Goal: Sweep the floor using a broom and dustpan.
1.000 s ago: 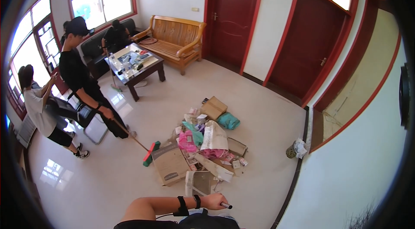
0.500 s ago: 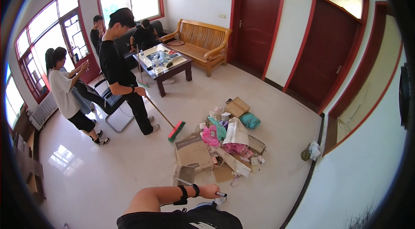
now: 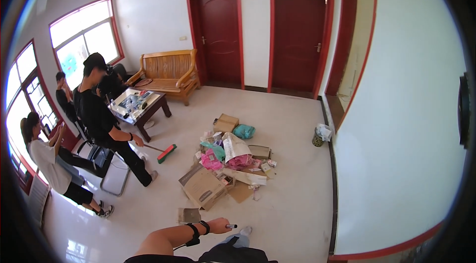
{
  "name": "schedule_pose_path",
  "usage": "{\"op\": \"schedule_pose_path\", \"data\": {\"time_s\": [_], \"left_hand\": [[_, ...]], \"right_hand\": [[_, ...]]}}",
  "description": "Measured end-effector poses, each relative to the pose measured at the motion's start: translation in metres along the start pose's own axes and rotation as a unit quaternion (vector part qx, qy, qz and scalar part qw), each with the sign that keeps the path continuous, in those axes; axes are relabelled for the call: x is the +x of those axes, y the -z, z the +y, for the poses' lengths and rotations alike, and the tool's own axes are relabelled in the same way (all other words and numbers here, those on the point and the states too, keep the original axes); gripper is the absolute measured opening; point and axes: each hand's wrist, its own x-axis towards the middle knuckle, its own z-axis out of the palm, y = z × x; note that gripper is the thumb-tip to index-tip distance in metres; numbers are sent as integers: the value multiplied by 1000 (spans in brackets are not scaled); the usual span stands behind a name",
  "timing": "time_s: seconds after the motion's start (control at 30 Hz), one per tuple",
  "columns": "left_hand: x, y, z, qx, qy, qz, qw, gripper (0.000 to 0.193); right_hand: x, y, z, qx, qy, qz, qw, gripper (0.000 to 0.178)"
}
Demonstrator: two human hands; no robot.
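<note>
At the lower edge my left hand [image 3: 218, 226], its forearm reaching in with a black watch and strap, is closed round a thin metallic rod. The rod's dark tip [image 3: 231, 226] sticks out to the right of the fist; the rest is hidden behind my arm. My right hand is out of sight. Just beyond my hand, on the floor, stands a small grey-brown box-like thing [image 3: 189, 216]. Past it is a heap of rubbish: a large flattened cardboard box [image 3: 203, 186], a white sack [image 3: 236, 148], pink plastic bags [image 3: 212, 160], a teal bag [image 3: 243, 131] and a smaller carton [image 3: 226, 123].
Left of the heap a person in black [image 3: 94, 109] holds a broom [image 3: 167, 154]. Behind stand a person in a white shirt [image 3: 47, 159], a black chair [image 3: 101, 164], a cluttered low table [image 3: 161, 103] and a wooden bench [image 3: 166, 72]. A bin [image 3: 317, 139] stands by the right wall.
My view has swung to the right, so the room and heap sit further left. My left hand still grips the rod. The other person's broom head has drawn slightly away from the heap.
</note>
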Motion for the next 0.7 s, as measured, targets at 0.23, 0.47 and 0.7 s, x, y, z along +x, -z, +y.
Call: {"op": "schedule_pose_path", "data": {"time_s": [0.23,0.47,0.7], "left_hand": [[-20,2,0,-19,26,-21,999,33],[-58,-15,-52,-14,-75,45,996,30],[-144,-49,-118,-68,-110,119,984,26]], "right_hand": [[-90,-18,18,-76,-4,8,997,13],[-153,-63,17,-68,-64,14,996,14],[-207,-71,-36,-101,-22,-65,993,15]]}}
